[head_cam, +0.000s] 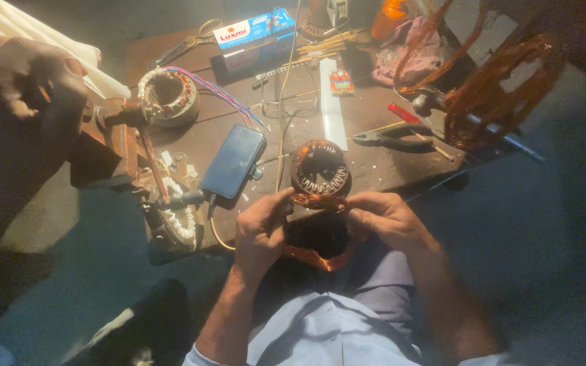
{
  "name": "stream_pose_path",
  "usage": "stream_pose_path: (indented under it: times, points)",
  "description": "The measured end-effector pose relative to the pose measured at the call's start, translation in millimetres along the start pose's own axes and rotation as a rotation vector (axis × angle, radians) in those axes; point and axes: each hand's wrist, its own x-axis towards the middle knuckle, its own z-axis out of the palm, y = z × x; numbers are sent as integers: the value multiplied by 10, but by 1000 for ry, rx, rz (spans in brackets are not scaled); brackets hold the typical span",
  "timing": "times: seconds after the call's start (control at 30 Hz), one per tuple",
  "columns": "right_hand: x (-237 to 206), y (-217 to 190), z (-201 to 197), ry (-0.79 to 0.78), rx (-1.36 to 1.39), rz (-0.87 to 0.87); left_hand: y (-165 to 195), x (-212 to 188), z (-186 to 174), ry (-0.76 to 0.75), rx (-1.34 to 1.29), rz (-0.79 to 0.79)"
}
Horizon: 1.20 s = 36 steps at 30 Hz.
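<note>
A round motor stator [320, 169] with copper windings stands at the near edge of the low wooden workboard [374, 163]. A loop of copper wire coil [317, 257] hangs from it down over my lap. My left hand [260, 230] pinches the copper wire at the stator's lower left rim. My right hand [384, 218] grips the same wire at the lower right rim. Both hands touch the coil just below the stator.
A dark phone [234, 160] lies left of the stator with a cable. Another stator [168, 95] with coloured leads, pliers [395, 135], scissors [188, 44], a blue-and-white box [256, 28] and hanging copper coils [496, 88] sit around. Another person's hand [25, 71] is at the upper left.
</note>
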Motion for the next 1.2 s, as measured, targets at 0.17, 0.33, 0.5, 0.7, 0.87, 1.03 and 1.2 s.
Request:
stream_pose_path:
  times: [0.17, 0.33, 0.5, 0.7, 0.87, 1.03, 1.2]
  points:
    - [-3, -78, -71, 26, -2, -24, -64, -74, 100, -87, -554, -263]
    - [1, -110, -107, 145, 25, -136, -191, -262, 238, -101, -793, -314]
    - [95, -121, -139, 435, -75, -230, -435, -418, 313, -47, -859, -331]
    - [530, -647, -476, 586, 363, -470, -687, -409, 298, 52, -547, -411]
    - [1030, -1101, -842, 788, 214, -596, -709, -403, 298, 34, -410, -420]
    - [1333, -1288, -1139, 901, -4, -634, -695, -370, 286, 54, -418, -402]
    - [1360, -1220, -1138, 1115, -194, -339, -621, -367, 267, 55, -208, -333]
